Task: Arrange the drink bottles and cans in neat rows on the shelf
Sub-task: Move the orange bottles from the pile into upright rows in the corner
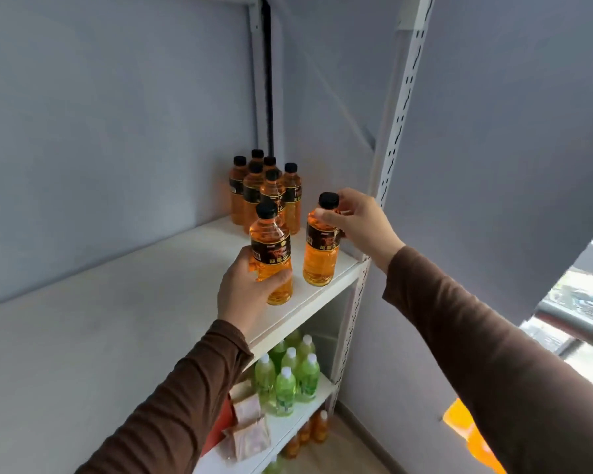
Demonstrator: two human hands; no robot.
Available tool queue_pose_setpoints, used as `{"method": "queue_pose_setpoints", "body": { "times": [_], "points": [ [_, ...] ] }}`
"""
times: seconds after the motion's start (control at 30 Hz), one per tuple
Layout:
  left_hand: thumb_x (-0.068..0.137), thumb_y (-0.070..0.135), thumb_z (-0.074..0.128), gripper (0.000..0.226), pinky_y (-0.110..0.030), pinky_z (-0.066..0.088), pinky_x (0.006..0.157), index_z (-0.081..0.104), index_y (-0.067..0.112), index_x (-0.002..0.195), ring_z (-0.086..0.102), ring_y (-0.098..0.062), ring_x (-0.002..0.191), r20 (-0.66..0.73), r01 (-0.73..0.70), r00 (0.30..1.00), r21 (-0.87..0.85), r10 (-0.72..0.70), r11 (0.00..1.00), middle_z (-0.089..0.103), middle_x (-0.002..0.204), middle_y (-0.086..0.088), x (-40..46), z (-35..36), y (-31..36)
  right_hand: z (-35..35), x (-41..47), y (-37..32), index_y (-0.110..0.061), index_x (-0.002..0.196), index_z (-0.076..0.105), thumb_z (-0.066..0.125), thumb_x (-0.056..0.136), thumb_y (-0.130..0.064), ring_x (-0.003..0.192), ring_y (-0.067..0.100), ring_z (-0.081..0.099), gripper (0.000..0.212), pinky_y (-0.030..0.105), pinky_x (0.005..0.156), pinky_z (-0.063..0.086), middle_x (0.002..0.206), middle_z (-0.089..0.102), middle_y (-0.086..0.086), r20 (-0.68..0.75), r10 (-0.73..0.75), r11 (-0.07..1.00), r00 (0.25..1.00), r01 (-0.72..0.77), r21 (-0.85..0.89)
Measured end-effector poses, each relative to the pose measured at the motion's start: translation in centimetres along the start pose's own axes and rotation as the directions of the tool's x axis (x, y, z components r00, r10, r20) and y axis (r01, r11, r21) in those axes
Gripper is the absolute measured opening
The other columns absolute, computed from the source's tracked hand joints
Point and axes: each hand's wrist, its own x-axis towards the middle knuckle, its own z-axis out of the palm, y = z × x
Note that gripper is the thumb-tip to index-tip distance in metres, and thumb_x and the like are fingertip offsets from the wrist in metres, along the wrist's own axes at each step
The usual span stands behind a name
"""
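Two clear plastic bottles of orange drink with black caps and dark labels stand upright near the front right edge of the white shelf (144, 302). The left bottle (273, 265) is gripped low on its body by the left hand (247, 295); the right bottle (322, 248) is pinched at its neck by the right hand (360, 224). Six like bottles (267, 189) are clustered behind.
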Motion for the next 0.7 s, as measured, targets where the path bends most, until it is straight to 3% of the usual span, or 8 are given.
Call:
{"method": "queue_pose_setpoints", "body": {
  "times": [0.07,0.23,0.37,0.47,0.6,0.7],
  "points": [
    [0.063,0.06,0.076,0.059,-0.048,0.051,0.094,0.06,0.033,0.114,0.064,-0.012,0.104,-0.004,0.014,1.0,0.007,-0.014,1.0,0.069,0.109,0.015,2.1,1.3,-0.3,-0.1,2.4,1.1,-0.03,0.098,0.062,0.072,0.084,-0.044,0.086,0.01,0.067,0.022,0.024,0.063,0.056,0.094,0.069,-0.01,-0.001,-0.001,1.0,1.0,0.001,-0.003],
    [0.068,0.054,0.079,0.057,-0.05,0.049,0.099,0.058,0.035,0.117,0.062,-0.015,0.11,-0.039,0.07,0.997,0.009,-0.069,0.998,0.068,0.116,0.014,6.2,4.5,-1.1,0.8,8.2,4.0,-0.02,0.111,0.064,0.07,0.085,-0.047,0.093,0.017,0.066,0.039,0.042,0.082,0.059,0.103,0.069,-0.003,0.045,0.035,0.999,0.998,-0.033,-0.027],
    [0.071,0.047,0.083,0.052,-0.049,0.05,0.099,0.056,0.038,0.115,0.063,-0.016,0.111,-0.067,0.111,0.992,-0.005,-0.111,0.994,0.068,0.116,0.014,9.0,6.9,-1.7,1.6,12.3,6.3,-0.025,0.108,0.063,0.071,0.086,-0.043,0.092,0.01,0.064,0.03,0.035,0.079,0.056,0.103,0.068,-0.007,0.095,0.026,1.0,0.995,-0.025,-0.015],
    [0.07,0.048,0.083,0.051,-0.05,0.05,0.1,0.056,0.038,0.113,0.063,-0.018,0.111,-0.107,0.165,0.98,-0.004,-0.165,0.986,0.067,0.116,0.013,10.6,8.4,-2.2,2.0,14.8,7.6,-0.017,0.119,0.061,0.069,0.087,-0.042,0.098,0.012,0.063,0.041,0.031,0.079,0.052,0.111,0.068,-0.004,0.148,0.015,1.0,0.989,-0.013,-0.014],
    [0.069,0.052,0.082,0.057,-0.05,0.05,0.1,0.057,0.036,0.118,0.063,-0.018,0.113,-0.173,0.201,0.965,0.004,-0.197,0.98,0.068,0.119,0.01,12.0,9.8,-2.5,2.2,17.1,8.8,-0.033,0.097,0.058,0.07,0.088,-0.039,0.086,-0.001,0.06,0.016,0.022,0.065,0.045,0.091,0.065,-0.018,0.218,-0.038,0.999,0.975,0.031,0.033],
    [0.07,0.051,0.082,0.061,-0.05,0.05,0.102,0.054,0.037,0.122,0.062,-0.018,0.115,-0.219,0.223,0.953,0.041,-0.209,0.974,0.066,0.123,0.01,12.4,10.6,-2.7,2.6,17.9,9.6,-0.036,0.095,0.057,0.068,0.088,-0.043,0.089,0.006,0.062,0.015,0.025,0.068,0.049,0.092,0.065,-0.017,0.236,-0.053,0.998,0.97,0.047,0.032]
  ]
}}
